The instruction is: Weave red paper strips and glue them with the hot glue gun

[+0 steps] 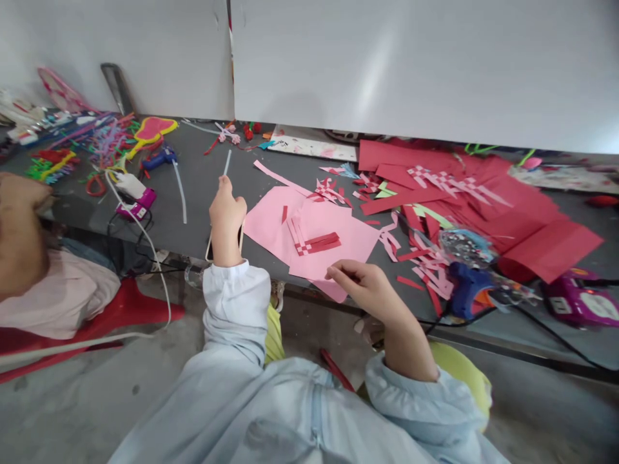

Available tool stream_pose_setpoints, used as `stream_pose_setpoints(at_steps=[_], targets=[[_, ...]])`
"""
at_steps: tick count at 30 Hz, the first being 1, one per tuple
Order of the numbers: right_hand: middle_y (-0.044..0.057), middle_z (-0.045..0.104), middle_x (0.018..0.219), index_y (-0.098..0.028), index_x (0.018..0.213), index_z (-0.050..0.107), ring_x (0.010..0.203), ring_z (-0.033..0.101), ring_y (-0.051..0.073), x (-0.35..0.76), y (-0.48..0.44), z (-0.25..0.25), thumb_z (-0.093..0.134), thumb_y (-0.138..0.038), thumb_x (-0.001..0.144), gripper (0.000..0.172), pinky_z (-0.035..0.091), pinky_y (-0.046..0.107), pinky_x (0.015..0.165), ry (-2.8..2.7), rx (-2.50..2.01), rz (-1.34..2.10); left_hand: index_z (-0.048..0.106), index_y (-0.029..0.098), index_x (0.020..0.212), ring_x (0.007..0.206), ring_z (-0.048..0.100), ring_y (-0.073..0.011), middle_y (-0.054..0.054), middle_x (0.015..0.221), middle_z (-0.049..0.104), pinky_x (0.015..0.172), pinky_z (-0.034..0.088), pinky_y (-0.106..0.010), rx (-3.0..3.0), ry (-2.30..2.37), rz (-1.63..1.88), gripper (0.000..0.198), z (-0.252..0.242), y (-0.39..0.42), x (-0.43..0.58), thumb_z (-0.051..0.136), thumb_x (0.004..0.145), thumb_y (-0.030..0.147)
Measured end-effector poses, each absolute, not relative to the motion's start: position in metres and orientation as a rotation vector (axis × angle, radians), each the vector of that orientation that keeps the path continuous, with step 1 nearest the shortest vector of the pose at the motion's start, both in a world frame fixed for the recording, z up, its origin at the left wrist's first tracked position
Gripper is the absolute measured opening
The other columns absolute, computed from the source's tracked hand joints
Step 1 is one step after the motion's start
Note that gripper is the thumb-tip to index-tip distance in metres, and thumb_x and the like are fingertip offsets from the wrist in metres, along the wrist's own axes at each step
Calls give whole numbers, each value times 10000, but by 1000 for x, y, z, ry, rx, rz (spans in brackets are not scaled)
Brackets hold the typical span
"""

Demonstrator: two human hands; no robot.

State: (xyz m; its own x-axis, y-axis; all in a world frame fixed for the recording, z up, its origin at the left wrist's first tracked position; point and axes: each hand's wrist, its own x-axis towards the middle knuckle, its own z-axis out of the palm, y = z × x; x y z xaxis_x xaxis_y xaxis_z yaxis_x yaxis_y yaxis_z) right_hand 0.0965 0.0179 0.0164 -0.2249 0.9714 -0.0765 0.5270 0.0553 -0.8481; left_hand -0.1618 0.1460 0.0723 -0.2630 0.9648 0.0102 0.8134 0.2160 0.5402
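White stick [227, 162] rises from left hand's [225, 219] fingers [224, 187].

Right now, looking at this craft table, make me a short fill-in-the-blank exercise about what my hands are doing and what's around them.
1. The left hand holds up a thin white ____.
2. The right hand rests at the edge of a large sheet of ____ paper.
3. On that sheet lies a small woven piece of red and ____ strips.
4. The blue glue gun lies to the ____ of the right hand.

Missing words: stick; pink; pink; right
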Motion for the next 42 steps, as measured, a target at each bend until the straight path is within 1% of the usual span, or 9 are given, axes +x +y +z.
stream_pose_setpoints(at_steps=[5,12,15,18,22,26,30,34,42], targets=[[22,580,674,-172,761,651,647,479,137,98,16,12,491,-496,912,392,370,261,614,-1810,-1519,1060,151,198,1597,1459,381,-271,-110,1670,104,1148,408,-368,1708,2152,702,808,73,144,-157,455,865,45],[12,557,642,-170,748,649,610,456,125,102,14,10,493,-502,910,401,352,256,583,-1791,-1543,1022,156,150,1593,1362,514,-288,-154,1559,405,1118,439,-418,1629,2190,535,710,73,147,-154,392,927,76],[12,562,637,-167,747,651,600,453,121,103,15,9,490,-492,913,399,349,252,574,-1788,-1544,1003,264,176,1569,1417,445,-278,-111,1666,151,1122,436,-367,1674,2183,589,670,73,148,-151,404,925,54],[-1,537,596,-165,734,643,563,427,109,103,18,6,498,-472,909,382,325,252,554,-1797,-1564,951,147,219,1595,1435,415,-307,-87,1684,-31,1075,484,-377,1697,2234,765,762,73,148,-149,458,915,71],[-4,537,576,-162,727,639,542,428,104,104,19,0,495,-450,911,370,318,252,546,-1774,-1588,908,268,175,1567,1469,364,-270,-91,1668,145,1132,439,-389,1702,2240,688,687,72,151,-150,369,903,30],[14,585,612,-162,740,650,570,459,115,104,20,-3,495,-453,909,370,346,253,570,-1767,-1588,886,50,166,1602,1438,409,-298,-152,1660,126,1093,471,-421,1659,2278,743,808,70,155,-151,431,896,66],[33,643,646,-160,772,671,570,497,121,102,24,-4,497,-449,905,363,362,255,573,-1758,-1586,891,434,114,1488,1388,483,-287,-164,1527,457,1157,408,-418,1709,2244,576,557,68,159,-151,410,932,104],[27,626,631,-163,735,649,560,484,114,96,33,-5,501,-425,892,339,357,254,579,-1734,-1598,846,99,-8,1569,1414,443,-310,-239,1599,268,1154,410,-420,1680,2279,598,745,68,161,-150,447,925,133],[12,557,597,-166,784,664,553,453,118,83,64,-22,474,-455,911,368,335,266,571,-1626,-1589,734,187,115,1586,1422,435,-298,-165,1631,241,1174,387,-411,1722,2219,584,714,66,162,-157,471,934,188]])
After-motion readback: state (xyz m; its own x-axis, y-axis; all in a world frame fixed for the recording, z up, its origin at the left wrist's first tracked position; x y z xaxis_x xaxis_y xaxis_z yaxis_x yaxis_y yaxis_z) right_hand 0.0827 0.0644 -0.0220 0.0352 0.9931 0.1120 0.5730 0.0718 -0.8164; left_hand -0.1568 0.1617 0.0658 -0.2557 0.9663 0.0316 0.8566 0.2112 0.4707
